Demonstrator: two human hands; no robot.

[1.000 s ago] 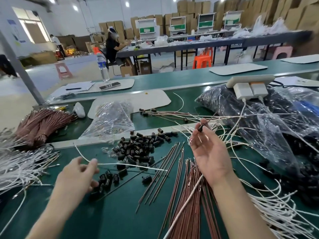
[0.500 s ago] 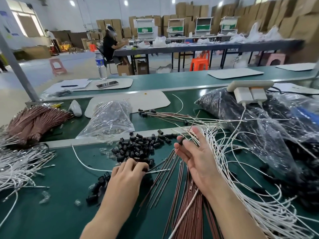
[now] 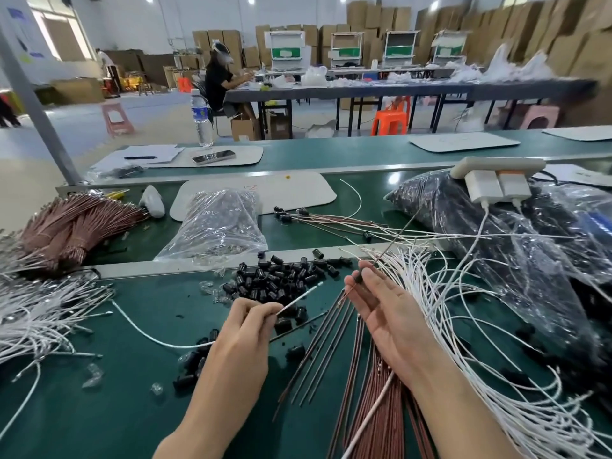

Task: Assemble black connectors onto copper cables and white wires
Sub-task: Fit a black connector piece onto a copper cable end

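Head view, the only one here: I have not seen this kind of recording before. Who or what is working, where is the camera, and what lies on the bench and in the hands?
There is no machine here. A person works with bare hands, and the single camera sits on their head, looking forward and down.

The left hand pinches a white wire near its end. The right hand, palm up, pinches a black connector at its fingertips. The two held parts are apart, not yet joined.

On the green bench lie a pile of loose black connectors, copper cables and, to the right, a spread of white wires. A clear plastic bag lies behind the pile.
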